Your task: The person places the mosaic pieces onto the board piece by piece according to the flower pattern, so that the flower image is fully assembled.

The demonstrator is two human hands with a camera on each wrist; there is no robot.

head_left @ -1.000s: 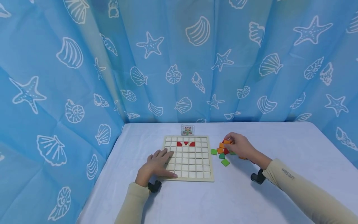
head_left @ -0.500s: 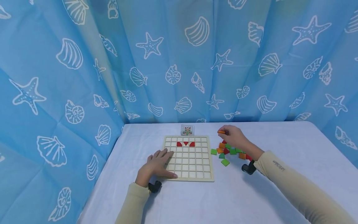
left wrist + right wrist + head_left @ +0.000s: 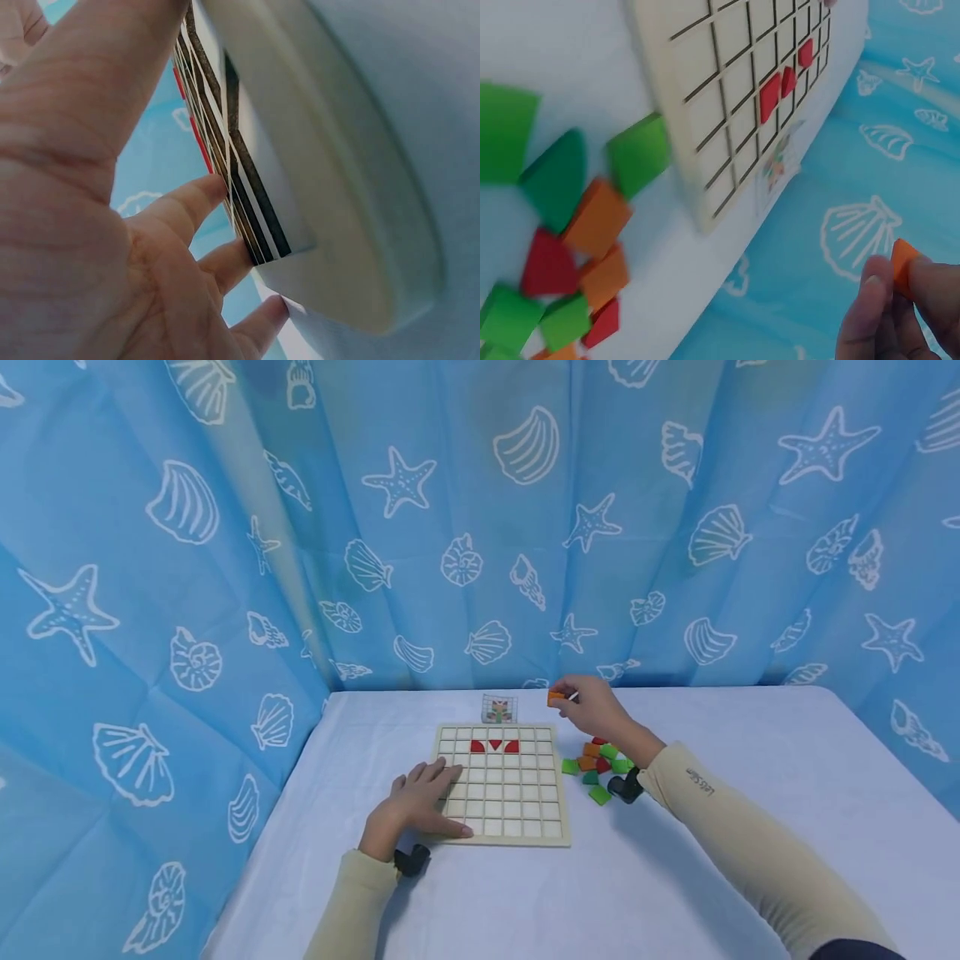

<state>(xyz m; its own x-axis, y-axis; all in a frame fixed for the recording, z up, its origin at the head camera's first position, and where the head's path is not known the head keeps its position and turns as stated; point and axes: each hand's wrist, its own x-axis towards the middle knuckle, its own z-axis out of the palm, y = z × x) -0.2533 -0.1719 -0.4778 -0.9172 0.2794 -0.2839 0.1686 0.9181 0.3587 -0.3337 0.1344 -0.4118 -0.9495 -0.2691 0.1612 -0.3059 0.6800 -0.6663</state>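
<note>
A cream gridded board (image 3: pixel 519 808) lies flat on the white table. One row near its far edge holds a red triangle (image 3: pixel 495 744) between two red curved-edged tiles (image 3: pixel 477 747). My left hand (image 3: pixel 417 800) rests on the board's left side, fingers spread and thumb near the front edge. Between thumb and fingers, my right hand (image 3: pixel 596 706) pinches an orange tile (image 3: pixel 556 698) in the air, beyond the board's far right corner. The tile's full outline is partly covered by the fingertips in the right wrist view.
To the board's right lies a loose pile of tiles, among them a green tile (image 3: pixel 599 794), an orange tile (image 3: pixel 587 762) and a dark green curved tile (image 3: pixel 555 180). A small patterned picture card (image 3: pixel 498 709) sits behind the board. A blue shell-print curtain (image 3: pixel 465 610) borders the table.
My right hand has lifted the orange tile off the pile and carried it left and away from me, toward the board's far side. My left hand stays on the board.
</note>
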